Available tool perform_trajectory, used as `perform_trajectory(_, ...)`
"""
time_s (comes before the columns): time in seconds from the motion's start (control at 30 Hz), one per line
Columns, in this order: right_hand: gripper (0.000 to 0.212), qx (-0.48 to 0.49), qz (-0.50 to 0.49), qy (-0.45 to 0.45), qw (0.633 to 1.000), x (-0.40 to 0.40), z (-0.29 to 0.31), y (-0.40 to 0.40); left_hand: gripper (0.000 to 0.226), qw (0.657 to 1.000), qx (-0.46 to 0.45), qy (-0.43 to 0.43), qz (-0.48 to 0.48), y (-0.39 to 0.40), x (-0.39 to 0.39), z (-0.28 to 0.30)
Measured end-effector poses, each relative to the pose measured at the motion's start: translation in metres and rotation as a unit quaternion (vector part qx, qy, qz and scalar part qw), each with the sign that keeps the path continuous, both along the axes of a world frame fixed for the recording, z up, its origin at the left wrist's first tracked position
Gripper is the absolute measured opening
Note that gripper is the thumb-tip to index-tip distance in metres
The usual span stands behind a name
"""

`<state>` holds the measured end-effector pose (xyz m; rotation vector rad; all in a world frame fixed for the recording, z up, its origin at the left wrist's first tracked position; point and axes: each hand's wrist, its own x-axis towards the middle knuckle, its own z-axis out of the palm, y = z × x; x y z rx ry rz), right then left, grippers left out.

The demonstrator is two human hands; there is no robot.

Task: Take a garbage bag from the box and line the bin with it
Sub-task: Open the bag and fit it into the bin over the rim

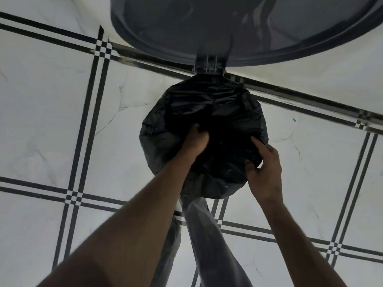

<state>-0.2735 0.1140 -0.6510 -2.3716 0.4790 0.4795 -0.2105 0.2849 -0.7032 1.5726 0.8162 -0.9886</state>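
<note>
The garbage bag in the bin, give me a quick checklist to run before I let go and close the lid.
1. Lid swung up, clear of the opening: ok.
2. Garbage bag spread over the mouth of the bin: ok.
3. Left hand pressing the bag down inside: ok.
4. Right hand with a grip on the bag's edge at the near right rim: ok.
5. Bag folded over the rim all the way round: cannot tell, the near side is hidden by the arms.
6. Bag reaching the bottom: cannot tell.

White marbled floor tiles with black double stripes – a trouser leg below.
</note>
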Motion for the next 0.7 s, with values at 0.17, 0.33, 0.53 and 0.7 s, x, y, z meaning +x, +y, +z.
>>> perform_trajectory(0.17, 0.076, 0.012, 0.01, 0.003, 1.0, -0.002, -0.009, -0.004, 0.058, 0.994, 0.091, 0.04, -0.037, 0.026, 0.003, -0.031)
perform_trajectory(0.33, 0.076, 0.017, 0.025, 0.03, 0.999, 0.002, -0.007, -0.008, 0.056, 0.989, 0.084, 0.053, -0.106, 0.02, -0.002, -0.01)
perform_trajectory(0.53, 0.076, 0.015, 0.03, 0.035, 0.999, 0.002, -0.004, -0.009, 0.062, 0.964, 0.203, -0.05, -0.164, -0.029, -0.018, 0.018)
perform_trajectory(0.7, 0.074, 0.021, 0.036, 0.034, 0.999, 0.002, -0.004, -0.01, 0.066, 0.942, 0.171, -0.136, -0.254, -0.051, -0.019, -0.017)
